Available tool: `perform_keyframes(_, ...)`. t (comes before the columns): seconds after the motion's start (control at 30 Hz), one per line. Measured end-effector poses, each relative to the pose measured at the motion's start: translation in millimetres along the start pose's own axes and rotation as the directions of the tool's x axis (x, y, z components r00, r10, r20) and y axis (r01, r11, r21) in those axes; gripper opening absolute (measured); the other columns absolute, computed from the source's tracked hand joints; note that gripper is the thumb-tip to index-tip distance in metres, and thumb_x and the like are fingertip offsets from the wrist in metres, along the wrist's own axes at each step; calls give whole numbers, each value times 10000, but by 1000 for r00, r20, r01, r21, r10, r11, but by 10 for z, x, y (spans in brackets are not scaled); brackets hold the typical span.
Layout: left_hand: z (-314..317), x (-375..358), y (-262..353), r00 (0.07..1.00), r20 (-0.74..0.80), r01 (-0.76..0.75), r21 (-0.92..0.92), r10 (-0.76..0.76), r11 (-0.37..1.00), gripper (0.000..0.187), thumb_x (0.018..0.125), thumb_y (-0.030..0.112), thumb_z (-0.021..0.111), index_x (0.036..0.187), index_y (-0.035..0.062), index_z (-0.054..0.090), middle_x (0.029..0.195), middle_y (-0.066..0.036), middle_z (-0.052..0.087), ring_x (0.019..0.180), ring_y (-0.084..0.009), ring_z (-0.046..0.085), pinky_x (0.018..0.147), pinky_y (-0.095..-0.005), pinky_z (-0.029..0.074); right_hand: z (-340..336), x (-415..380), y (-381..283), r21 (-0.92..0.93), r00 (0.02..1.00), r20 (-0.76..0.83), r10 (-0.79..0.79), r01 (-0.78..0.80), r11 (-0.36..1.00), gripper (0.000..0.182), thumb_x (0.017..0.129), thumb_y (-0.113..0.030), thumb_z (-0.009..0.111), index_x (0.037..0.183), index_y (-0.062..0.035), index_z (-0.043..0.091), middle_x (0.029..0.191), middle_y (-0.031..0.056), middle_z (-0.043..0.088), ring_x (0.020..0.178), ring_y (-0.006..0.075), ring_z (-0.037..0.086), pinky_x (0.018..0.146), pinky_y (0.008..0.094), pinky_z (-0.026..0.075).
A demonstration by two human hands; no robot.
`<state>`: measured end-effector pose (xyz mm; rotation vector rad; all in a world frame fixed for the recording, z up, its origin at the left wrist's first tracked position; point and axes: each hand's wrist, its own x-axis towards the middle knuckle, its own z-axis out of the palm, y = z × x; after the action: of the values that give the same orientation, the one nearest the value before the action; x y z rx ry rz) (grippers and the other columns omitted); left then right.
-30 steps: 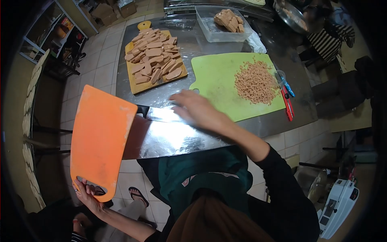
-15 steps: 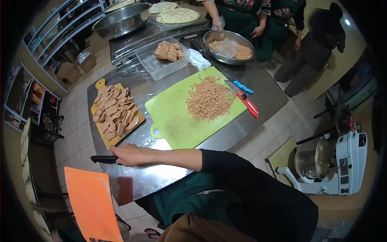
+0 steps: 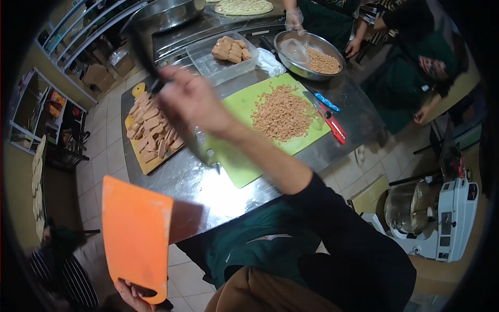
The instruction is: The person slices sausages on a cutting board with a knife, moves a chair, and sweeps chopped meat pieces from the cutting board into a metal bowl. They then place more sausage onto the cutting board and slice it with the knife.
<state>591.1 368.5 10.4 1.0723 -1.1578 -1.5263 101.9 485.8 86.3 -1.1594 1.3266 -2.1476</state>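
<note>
My right hand (image 3: 192, 101), blurred by motion, grips a knife by its black handle (image 3: 143, 54), raised over the table. The blade (image 3: 195, 143) slants down below the hand, near the green cutting board's corner. At the lower left, my left hand (image 3: 130, 295) holds an orange cutting board (image 3: 136, 234) upright by its handle hole. Pinkish-brown slices (image 3: 150, 127) are heaped on a wooden board (image 3: 136, 151), partly behind my right hand. Small diced pieces (image 3: 280, 114) lie on the green cutting board (image 3: 236, 164).
A clear plastic bin (image 3: 208, 54) holds larger chunks (image 3: 230, 50). Beside it, a co-worker's gloved hand (image 3: 294, 21) is above a steel bowl (image 3: 296, 65) of diced pieces. A red knife (image 3: 335, 127) and blue-handled knife (image 3: 327, 101) lie right. A mixer (image 3: 452, 218) stands far right.
My right hand has lifted the knife up and forward, turning it handle-up. The orange board has moved right and up, bringing my left hand into view. A co-worker at right has come nearer.
</note>
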Motion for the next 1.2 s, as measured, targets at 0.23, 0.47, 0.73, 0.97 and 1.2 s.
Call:
perform_keyframes(0.23,762,-6,-276,991,44,125,48,-127,991,225,998,285,550,1101,88,514,780,-14,622,482,25,379,402,-130,296,-1204,-352,-940,-158,974,-222,-46,11,987,399,966,-158,582,1332,-21,499,876,38,602,752,99,581,655,262,483)
perform_keyframes(0.47,1098,63,-445,981,70,163,212,-181,964,239,976,299,592,1072,94,515,796,-58,670,483,5,411,410,-142,313,-1384,-645,-617,-171,941,-300,155,-213,962,522,940,-114,622,1421,-51,427,828,0,584,686,62,529,591,213,450)
perform_keyframes(0.73,1249,543,-482,928,268,163,334,-259,929,214,968,250,608,1064,74,532,748,-44,674,487,-8,434,422,-143,320,-657,-736,-213,-353,922,-2,386,-362,863,514,929,-127,605,1425,-125,471,814,-27,594,705,20,515,589,175,409)
perform_keyframes(0.97,1255,1107,-650,905,396,-162,655,-153,738,243,982,211,579,1110,4,597,889,-38,648,718,-76,547,643,-228,441,295,-812,666,-467,838,462,289,-47,883,462,885,-55,560,1345,-87,538,892,109,655,755,187,636,661,355,507)
perform_keyframes(1.2,1230,1078,-577,921,369,-236,782,-124,577,328,983,256,570,1149,-24,609,1006,-92,638,882,-151,571,816,-301,456,266,-972,741,-762,840,456,294,198,617,508,789,-9,593,1290,-87,567,1083,157,558,1028,320,557,830,425,460)
